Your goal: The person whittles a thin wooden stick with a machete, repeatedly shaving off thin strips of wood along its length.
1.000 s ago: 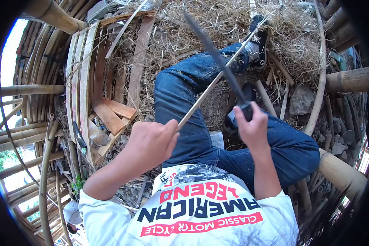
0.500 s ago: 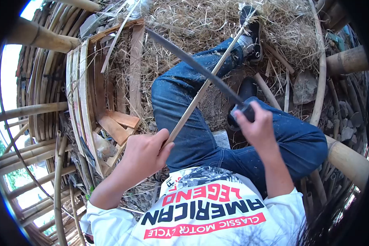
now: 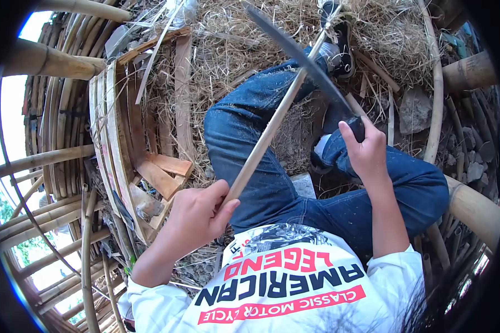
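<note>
In my left hand (image 3: pixel 201 213) is the near end of a long pale bamboo strip (image 3: pixel 266 135), my fingers and thumb wrapped round it. The strip slants away over my leg to my shoe, and its far end is frayed into curled shavings (image 3: pixel 331 21). My right hand (image 3: pixel 366 149) grips the dark handle of a machete (image 3: pixel 311 67). Its long grey blade lies across the strip, well toward the far end, with the tip pointing up and left.
A slatted wooden crate (image 3: pixel 112 119) with wood offcuts (image 3: pixel 160 176) stands at the left. Pale shavings (image 3: pixel 233 39) cover the ground ahead. Thick bamboo poles (image 3: pixel 472 211) run along both sides, and a rock (image 3: pixel 414 111) lies at the right. My jeans-clad legs (image 3: pixel 244 150) are bent beneath the strip.
My right hand has moved forward and slightly right, carrying the machete blade farther along the strip toward its frayed end. My left hand has stayed nearly in place, still holding the strip.
</note>
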The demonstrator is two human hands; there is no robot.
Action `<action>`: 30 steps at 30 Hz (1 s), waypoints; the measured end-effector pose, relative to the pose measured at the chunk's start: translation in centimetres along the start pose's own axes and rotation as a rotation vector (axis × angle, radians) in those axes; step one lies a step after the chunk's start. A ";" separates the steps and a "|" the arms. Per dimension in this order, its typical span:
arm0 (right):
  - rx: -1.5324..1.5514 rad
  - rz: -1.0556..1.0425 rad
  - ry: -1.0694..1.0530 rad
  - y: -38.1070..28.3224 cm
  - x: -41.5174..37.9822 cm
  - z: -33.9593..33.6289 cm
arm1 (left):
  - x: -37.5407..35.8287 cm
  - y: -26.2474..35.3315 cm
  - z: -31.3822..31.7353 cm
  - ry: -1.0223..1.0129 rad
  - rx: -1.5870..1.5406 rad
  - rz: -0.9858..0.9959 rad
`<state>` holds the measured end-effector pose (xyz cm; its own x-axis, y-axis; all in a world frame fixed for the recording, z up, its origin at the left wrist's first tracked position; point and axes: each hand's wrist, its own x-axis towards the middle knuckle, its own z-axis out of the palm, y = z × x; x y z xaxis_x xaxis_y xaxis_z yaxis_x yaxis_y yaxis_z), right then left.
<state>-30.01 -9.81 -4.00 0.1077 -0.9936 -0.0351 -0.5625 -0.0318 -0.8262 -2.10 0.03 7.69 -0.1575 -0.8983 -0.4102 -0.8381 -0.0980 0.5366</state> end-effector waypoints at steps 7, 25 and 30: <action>-0.002 -0.131 -0.144 -1.7 -3.6 1.6 | 0.3 -1.1 0.8 -0.004 -0.021 -0.015; -0.004 0.054 0.065 -0.5 -0.9 -2.2 | -1.8 -1.3 -0.4 -0.188 -0.655 -0.197; -0.005 0.002 0.175 0.5 -3.1 -2.3 | -1.2 -1.7 1.3 -0.389 -0.995 -0.242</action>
<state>-32.51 -7.01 -3.02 -0.0375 -0.9974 0.0617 -0.5666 -0.0296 -0.8234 -1.20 1.83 6.29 -0.3465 -0.6292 -0.6957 -0.0994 -0.7128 0.6943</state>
